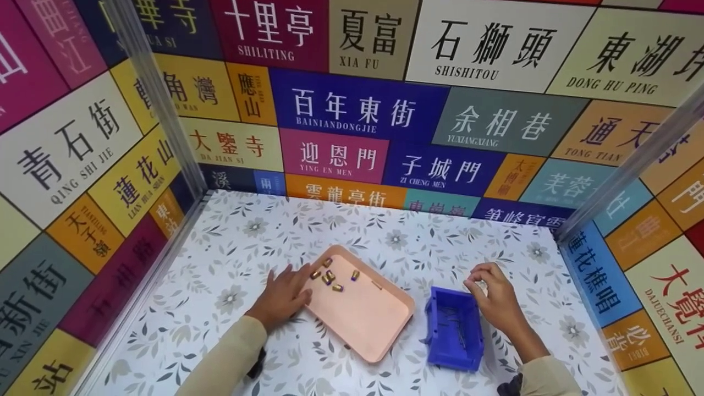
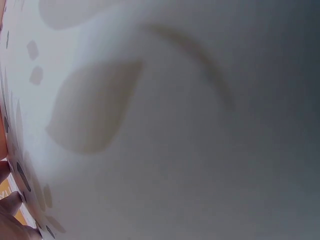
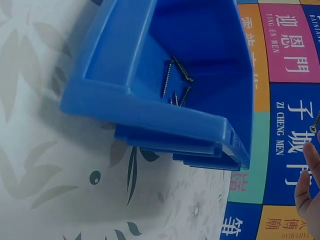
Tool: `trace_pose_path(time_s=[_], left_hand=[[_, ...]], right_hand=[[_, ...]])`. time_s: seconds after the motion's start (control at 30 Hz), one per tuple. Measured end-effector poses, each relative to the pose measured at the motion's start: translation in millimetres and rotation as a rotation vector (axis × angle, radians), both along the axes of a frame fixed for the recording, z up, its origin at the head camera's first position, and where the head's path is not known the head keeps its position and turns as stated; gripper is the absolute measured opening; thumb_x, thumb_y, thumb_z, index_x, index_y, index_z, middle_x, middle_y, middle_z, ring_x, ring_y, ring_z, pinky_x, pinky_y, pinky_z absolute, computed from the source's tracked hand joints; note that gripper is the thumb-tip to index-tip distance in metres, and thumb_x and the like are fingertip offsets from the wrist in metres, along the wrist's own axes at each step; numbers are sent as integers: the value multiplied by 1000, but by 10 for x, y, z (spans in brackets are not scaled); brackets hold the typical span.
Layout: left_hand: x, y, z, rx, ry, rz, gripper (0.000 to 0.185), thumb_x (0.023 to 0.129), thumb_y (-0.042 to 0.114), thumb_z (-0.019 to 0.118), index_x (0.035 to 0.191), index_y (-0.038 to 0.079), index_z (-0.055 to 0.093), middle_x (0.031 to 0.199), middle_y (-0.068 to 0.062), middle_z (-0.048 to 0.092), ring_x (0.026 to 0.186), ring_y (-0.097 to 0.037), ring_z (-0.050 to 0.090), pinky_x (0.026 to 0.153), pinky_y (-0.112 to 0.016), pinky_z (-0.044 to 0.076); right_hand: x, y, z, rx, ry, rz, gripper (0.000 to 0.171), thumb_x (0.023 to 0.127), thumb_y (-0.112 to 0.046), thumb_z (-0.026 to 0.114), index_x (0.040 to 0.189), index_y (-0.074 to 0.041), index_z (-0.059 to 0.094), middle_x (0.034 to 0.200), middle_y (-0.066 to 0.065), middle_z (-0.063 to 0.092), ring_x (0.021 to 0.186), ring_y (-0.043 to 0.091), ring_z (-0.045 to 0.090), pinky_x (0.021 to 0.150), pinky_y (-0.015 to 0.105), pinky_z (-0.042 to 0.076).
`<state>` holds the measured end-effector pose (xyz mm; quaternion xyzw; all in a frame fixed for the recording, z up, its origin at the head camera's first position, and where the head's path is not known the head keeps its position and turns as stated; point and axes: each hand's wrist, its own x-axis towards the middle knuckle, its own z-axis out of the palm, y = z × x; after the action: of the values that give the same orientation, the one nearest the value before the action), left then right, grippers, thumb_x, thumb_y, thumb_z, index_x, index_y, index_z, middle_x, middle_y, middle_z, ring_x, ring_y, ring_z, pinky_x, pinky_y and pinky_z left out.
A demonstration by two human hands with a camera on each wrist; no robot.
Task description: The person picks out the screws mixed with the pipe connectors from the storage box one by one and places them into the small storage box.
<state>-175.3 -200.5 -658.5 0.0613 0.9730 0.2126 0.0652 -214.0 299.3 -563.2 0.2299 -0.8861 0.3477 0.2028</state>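
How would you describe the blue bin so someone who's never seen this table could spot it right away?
On the floral-patterned table, look right of the peach tray, just beside the right hand. The blue bin is a small open-topped plastic box holding a few dark screws; unlike the flat tray with its brass pieces, it is deep-walled and bright blue.

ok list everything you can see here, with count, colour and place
tray: one, peach pink, centre of the table
small cylinders: about six, brass with dark bands, far end of the tray
bin: one, blue, right of the tray
screws: a few, dark, inside the bin
screw: one, dark, in the right hand's fingers
table: one, white with grey leaf print
walls: three, covered in coloured street-name signs
left hand: touches the tray's near-left edge
right hand: raised just right of the bin, pinches the screw
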Motion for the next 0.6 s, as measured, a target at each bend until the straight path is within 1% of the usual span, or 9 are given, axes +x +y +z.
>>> trace_pose_path(time_s=[0.1, 0.23, 0.33, 0.37, 0.47, 0.53, 0.6], left_hand=[[-9, 1, 5, 6, -7, 1, 71, 102, 66, 32, 163, 43, 6, 169, 6, 27, 160, -23, 12, 128, -59, -2], [-25, -2, 3, 3, -4, -9, 71, 102, 65, 33, 163, 43, 5, 169, 5, 27, 160, -24, 13, 128, -59, -1], [-34, -8, -7, -7, 32, -26, 70, 103, 63, 34, 164, 40, 8, 167, 3, 32, 160, -26, 17, 127, -62, 3], [-36, -10, -10, -11, 42, -32, 70, 104, 61, 34, 165, 39, 9, 167, 3, 34, 159, -27, 18, 127, -63, 4], [-38, -10, -16, -15, 60, -40, 69, 104, 58, 35, 165, 35, 12, 165, 2, 37, 159, -28, 20, 126, -65, 6], [-39, -6, -12, -22, 48, -35, 70, 104, 59, 34, 165, 35, 11, 166, 2, 36, 159, -28, 19, 126, -64, 5], [-37, -1, -4, -21, 39, -30, 70, 104, 60, 34, 165, 35, 11, 166, 2, 36, 159, -27, 19, 126, -64, 4]], right_hand=[[36, 12, 3, -6, -2, 2, 15, 89, 3, 75, 86, -9, 66, 108, 9, 61, 104, 7, 56, 84, 12, 39], [80, 21, 8, 3, -3, -2, 14, 89, 1, 75, 87, -9, 65, 110, 8, 62, 105, 6, 55, 78, 20, 41], [107, 22, 16, 10, -9, -4, 14, 90, 0, 74, 87, -10, 65, 112, 8, 62, 106, 9, 57, 77, 24, 41], [114, 22, 19, 9, -13, -5, 14, 91, -1, 74, 87, -10, 65, 112, 8, 62, 106, 11, 57, 79, 22, 41], [141, 22, 30, 0, -33, -2, 13, 91, -2, 74, 87, -10, 65, 113, 8, 61, 108, 20, 59, 85, 13, 40], [157, 21, 34, 0, -42, -7, 12, 92, -3, 74, 88, -11, 65, 113, 6, 61, 108, 24, 60, 90, 8, 37], [175, 22, 39, -3, -46, -11, 13, 92, -3, 74, 87, -12, 66, 113, 3, 60, 108, 24, 60, 91, 6, 36]])
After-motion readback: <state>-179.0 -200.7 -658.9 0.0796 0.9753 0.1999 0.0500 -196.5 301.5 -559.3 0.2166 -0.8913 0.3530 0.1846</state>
